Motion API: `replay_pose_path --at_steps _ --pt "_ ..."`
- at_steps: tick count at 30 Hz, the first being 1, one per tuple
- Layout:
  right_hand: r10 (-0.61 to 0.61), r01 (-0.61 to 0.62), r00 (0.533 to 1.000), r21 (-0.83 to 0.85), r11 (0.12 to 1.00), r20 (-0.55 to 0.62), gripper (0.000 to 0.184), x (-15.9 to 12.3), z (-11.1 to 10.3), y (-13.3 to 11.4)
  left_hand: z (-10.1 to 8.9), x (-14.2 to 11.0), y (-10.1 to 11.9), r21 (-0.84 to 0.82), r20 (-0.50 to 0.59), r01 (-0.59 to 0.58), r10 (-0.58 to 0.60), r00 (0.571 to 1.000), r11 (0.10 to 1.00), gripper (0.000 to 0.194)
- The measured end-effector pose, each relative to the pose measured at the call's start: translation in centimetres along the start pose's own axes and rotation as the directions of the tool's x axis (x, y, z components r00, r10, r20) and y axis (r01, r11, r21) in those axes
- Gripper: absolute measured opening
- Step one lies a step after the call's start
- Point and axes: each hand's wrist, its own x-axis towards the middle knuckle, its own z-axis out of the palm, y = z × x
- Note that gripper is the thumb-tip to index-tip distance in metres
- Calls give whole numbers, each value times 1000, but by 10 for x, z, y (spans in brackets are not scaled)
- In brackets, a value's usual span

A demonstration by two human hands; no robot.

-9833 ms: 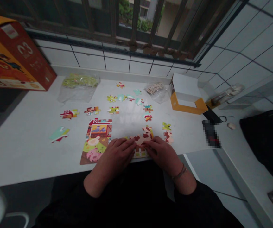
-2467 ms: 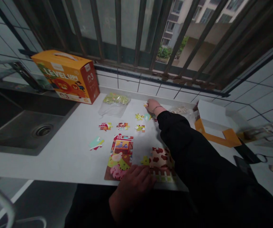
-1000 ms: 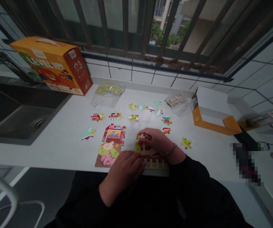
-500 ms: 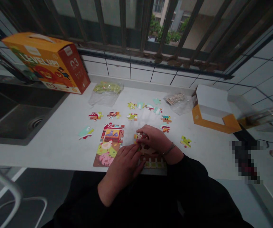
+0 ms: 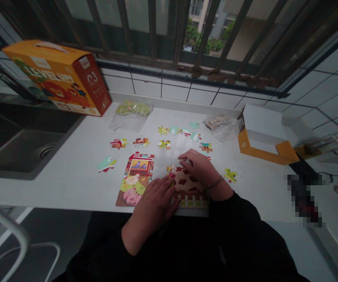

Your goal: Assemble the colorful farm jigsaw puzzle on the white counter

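My left hand (image 5: 156, 199) lies with its fingers stretched out flat, fingertips on the left edge of a joined puzzle section with a brown-spotted cow (image 5: 188, 182) and a white fence. My right hand (image 5: 198, 166) hovers just over the cow's upper part, fingers loosely bent and thumb apart, with nothing seen in it. Left of the cow section is another joined section (image 5: 136, 168), showing a barn, a hen and a pink pig; my left hand covers its lower right corner. Behind my hands lie loose puzzle pieces, among them a green-and-white piece (image 5: 164, 144) and a blue-figured piece (image 5: 206, 147).
A teal-and-green piece (image 5: 107, 163) lies at the left, a green piece (image 5: 230, 175) at the right. Farther back are two plastic bags of pieces (image 5: 132, 111) (image 5: 220, 124). A large orange box (image 5: 57, 78) stands by the sink (image 5: 24, 152); an open orange-and-white box (image 5: 264, 143) is at right.
My right hand has lifted off the cow section and shifted slightly up and right, uncovering the cow's head and body. My left hand has stayed nearly in place.
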Motion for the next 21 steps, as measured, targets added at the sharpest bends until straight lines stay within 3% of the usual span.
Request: replay_pose_path --at_steps 10,21 --pt "2 -2 999 9 1000 32 7 0 0 -5 -1 0 1 11 46 18 -19 999 1000 21" --pt "24 -23 1000 27 999 -14 8 0 -1 -8 -1 1 1 18 27 8 -9 1000 1000 17"
